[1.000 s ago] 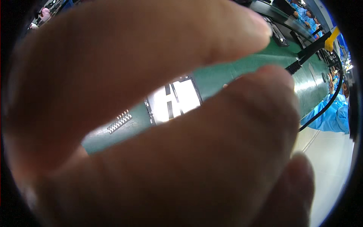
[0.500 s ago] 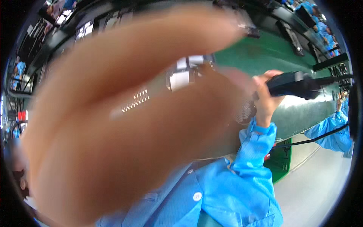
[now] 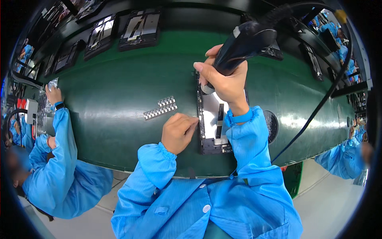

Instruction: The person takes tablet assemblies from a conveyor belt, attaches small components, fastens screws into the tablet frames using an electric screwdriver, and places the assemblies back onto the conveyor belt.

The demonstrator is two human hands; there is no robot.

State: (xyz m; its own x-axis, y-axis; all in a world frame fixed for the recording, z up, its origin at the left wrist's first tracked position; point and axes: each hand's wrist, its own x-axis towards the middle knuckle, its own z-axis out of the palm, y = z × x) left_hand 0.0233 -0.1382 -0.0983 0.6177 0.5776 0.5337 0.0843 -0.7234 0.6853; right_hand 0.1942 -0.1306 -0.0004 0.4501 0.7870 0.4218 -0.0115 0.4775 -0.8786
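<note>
Two blue sleeves [image 3: 258, 147] come in from six o'clock, taking the black-framed flat unit as the clock's centre. Nearest, at about eight o'clock, the left hand [image 3: 179, 132] has its fingers pressed together, tips at the frame's edge; whether they pinch anything small cannot be told. The black-framed flat unit [image 3: 211, 105], with its silvery panel, lies on the green table [image 3: 115, 79]. Over its twelve-o'clock part the right hand [image 3: 227, 83] is wrapped around a black hand tool [image 3: 244, 44], tilted toward one o'clock; contact between tool and unit cannot be made out. Pale strips of small parts [image 3: 160, 110] lie near nine o'clock, and a round mesh piece [image 3: 273, 124] past three. Farther out, toward nine, is a co-worker's hand [image 3: 53, 95] by clear plastic [image 3: 53, 83]. Farthest, between ten and eleven, similar flat units [image 3: 139, 30] line the table's far side.
</note>
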